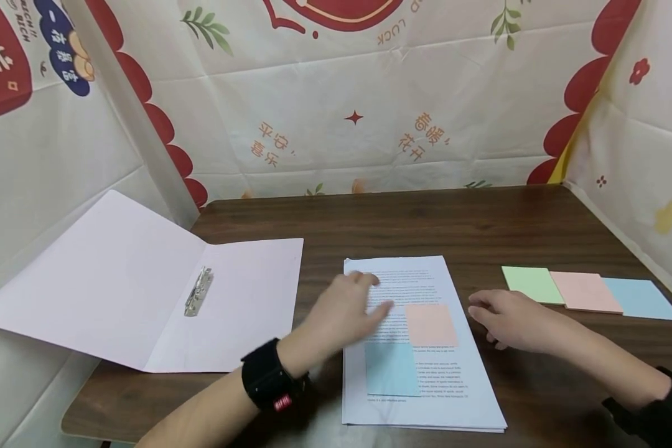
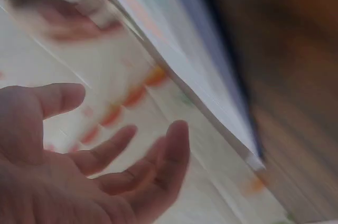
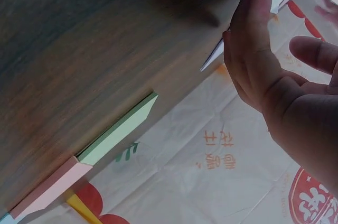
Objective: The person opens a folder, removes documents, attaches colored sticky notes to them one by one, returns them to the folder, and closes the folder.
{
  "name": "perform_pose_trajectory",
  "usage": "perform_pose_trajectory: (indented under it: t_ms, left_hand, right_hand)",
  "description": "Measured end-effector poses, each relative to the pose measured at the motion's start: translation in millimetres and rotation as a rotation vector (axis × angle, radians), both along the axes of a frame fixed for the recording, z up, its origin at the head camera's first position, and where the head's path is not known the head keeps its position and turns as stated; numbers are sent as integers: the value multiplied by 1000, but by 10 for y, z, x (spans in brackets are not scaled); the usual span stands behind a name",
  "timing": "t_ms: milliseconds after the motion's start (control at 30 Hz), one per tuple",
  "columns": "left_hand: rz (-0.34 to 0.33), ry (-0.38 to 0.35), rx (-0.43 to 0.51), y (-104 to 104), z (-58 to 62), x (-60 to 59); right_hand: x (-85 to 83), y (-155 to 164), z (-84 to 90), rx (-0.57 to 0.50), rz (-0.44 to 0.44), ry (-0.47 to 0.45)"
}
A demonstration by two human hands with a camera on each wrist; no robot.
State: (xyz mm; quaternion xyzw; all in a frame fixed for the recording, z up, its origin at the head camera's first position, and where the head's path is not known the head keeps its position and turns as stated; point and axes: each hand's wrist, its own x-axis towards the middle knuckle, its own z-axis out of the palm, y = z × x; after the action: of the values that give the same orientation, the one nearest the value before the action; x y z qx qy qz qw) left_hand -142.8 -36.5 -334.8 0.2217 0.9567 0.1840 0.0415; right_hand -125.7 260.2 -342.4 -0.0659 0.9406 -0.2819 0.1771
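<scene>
Pink note (image 1: 430, 323) and blue note (image 1: 392, 368) already sit on the paper stack (image 1: 420, 348) at the bench's near edge, left hand (image 1: 344, 317) open over the page, right hand (image 1: 509, 320) relaxed, apparently touching its edge, folder (image 1: 145, 283) open and unfilled.

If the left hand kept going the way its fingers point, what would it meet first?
The left hand points right across the printed sheets; it would probably meet the pink sticky note stuck there first, though its height above the paper is unclear.

matt paper sheets (image 1: 425, 373), dark wood-grain table (image 1: 537, 230)
</scene>
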Motion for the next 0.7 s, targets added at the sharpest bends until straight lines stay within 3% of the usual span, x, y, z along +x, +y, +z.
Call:
perform_pose_trajectory:
  t_ms: [100, 267, 400, 500, 700]
  left_hand:
    - [112, -33, 4, -159, -62, -274]
    - [182, -143, 62, -332, -142, -551]
    - [178, -224, 90, -377, -170, -625]
    - [148, -234, 100, -376, -181, -645]
    - [121, -340, 220, -358, -210, -658]
  right_hand:
    - [-40, -8, -4, -4, -14, -17]
    - [-120, -2, 23, -9, -12, -28]
    - [-169, 17, 46, -8, 2, -34]
    - [-196, 19, 47, -19, 5, -39]
    - [-224, -25, 9, -45, -2, -47]
